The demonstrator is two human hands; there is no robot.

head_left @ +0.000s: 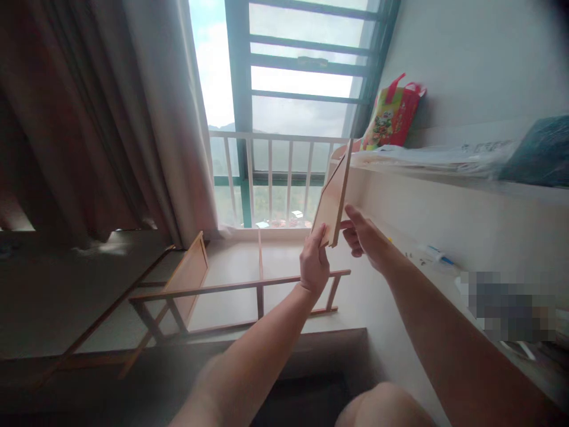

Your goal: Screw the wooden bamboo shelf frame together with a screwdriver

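Observation:
A flat wooden board with a raised edge strip stands tilted in front of the window. My left hand grips its lower end, thumb lying on the face. Just right of the board is my right hand. Its thumb and index finger reach toward the board's edge, and its other fingers are bent; I cannot tell whether a fingertip touches. Below, a wooden frame of thin bars lies across a pale surface, with a wooden panel joined at its left part.
A white shelf on the right carries a red and green bag and plastic-wrapped things. Under it, a blue and white pen-like item lies on the desk. Long curtains hang at the left, and white railings cross the window.

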